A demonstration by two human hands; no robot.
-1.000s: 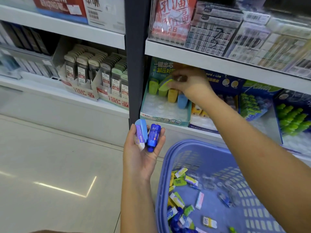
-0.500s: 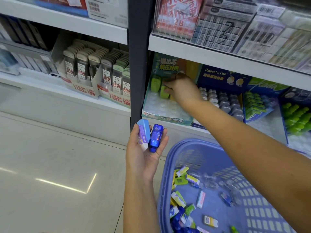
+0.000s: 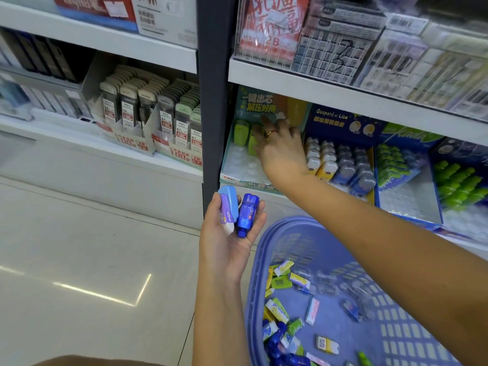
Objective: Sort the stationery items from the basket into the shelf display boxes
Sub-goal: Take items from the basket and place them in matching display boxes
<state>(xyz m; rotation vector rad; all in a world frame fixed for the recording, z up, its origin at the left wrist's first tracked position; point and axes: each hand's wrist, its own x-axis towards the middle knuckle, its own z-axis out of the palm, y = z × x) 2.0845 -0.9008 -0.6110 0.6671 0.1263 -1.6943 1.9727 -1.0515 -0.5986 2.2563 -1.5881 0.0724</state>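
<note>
My left hand [image 3: 227, 241] is palm up in front of the shelf and holds two items side by side: a light blue and purple correction tape [image 3: 228, 207] and a dark blue one [image 3: 247, 215]. My right hand [image 3: 280, 149] reaches into the teal display box [image 3: 245, 180] on the lower shelf. Its fingers are spread and hold nothing, and they hover beside the green items [image 3: 241, 132] at the back of the box. The purple-blue basket [image 3: 287, 233] sits below my right arm, with several small wrapped stationery items [image 3: 280, 310] scattered in it.
A dark upright post [image 3: 214, 101] stands just left of the teal box. To its right are a blue box of small cat-shaped items [image 3: 340, 165] and boxes of green items [image 3: 459, 186]. Pencil-lead packs [image 3: 148, 112] fill the left shelf. Shiny tiled floor [image 3: 79, 260] lies at the left.
My right hand went deeper into the teal box with an item, and now its fingers are spread with nothing in them. My left hand has kept its two items still.
</note>
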